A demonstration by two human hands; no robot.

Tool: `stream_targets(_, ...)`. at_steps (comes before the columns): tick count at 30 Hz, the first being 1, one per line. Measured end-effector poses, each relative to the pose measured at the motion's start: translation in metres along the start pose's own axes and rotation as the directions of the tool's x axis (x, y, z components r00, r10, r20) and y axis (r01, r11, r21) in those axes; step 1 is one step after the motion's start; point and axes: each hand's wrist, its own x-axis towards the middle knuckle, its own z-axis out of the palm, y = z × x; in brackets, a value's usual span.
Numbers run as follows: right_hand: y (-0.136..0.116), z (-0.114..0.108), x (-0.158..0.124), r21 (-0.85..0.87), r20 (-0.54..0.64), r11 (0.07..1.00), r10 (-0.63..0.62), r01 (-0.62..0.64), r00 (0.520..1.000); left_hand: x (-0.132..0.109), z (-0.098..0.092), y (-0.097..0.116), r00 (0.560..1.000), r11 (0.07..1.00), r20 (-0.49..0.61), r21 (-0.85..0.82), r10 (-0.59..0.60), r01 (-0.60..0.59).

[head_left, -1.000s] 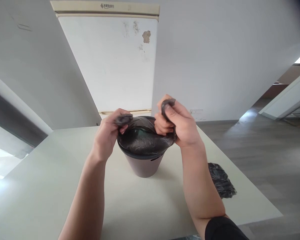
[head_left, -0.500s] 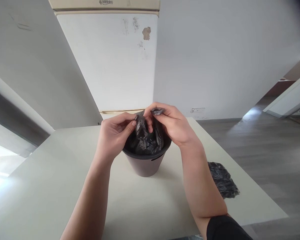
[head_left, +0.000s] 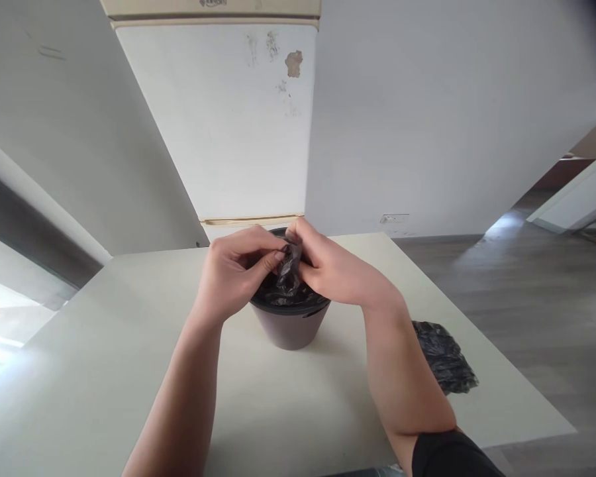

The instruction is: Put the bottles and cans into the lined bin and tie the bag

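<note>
A small mauve bin [head_left: 289, 328] with a dark rim stands in the middle of a pale table [head_left: 99, 371]. A black plastic bag [head_left: 289, 275] lines it, its top gathered into a bunch above the rim. My left hand [head_left: 233, 271] and my right hand [head_left: 328, 268] meet over the bin. Each hand pinches the gathered bag between thumb and fingers. The bin's inside is hidden by the bag and my hands.
A crumpled black bag [head_left: 444, 358] lies on the table to the right of my right forearm, near the table's right edge. A worn white fridge [head_left: 218, 119] stands behind the table against a white wall. Grey wood floor [head_left: 541, 311] lies to the right.
My hands came together from the rim's two sides to its middle, drawing the stretched bag top into a narrow bunch. The bin stayed in place.
</note>
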Motion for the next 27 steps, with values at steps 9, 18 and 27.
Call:
stream_targets(9, -0.011, -0.009, -0.009, 0.232, -0.083, 0.973, -0.001, 0.020, 0.997, 0.001, 0.007, -0.008, 0.974, 0.979, -0.174, -0.170, -0.145, 0.115)
stream_targets(18, 0.008, -0.007, 0.012, 0.376, -0.245, 0.921, -0.002, 0.097, 0.969, 0.002, 0.001, -0.012, 0.984, 0.959, -0.034, -0.230, -0.177, 0.165)
stream_targets(27, -0.001, 0.006, 0.005, 0.260, -0.025, 0.962, -0.083, 0.086, 0.996, 0.001, 0.003, -0.009, 0.983, 0.966, -0.019, -0.185, -0.184, 0.178)
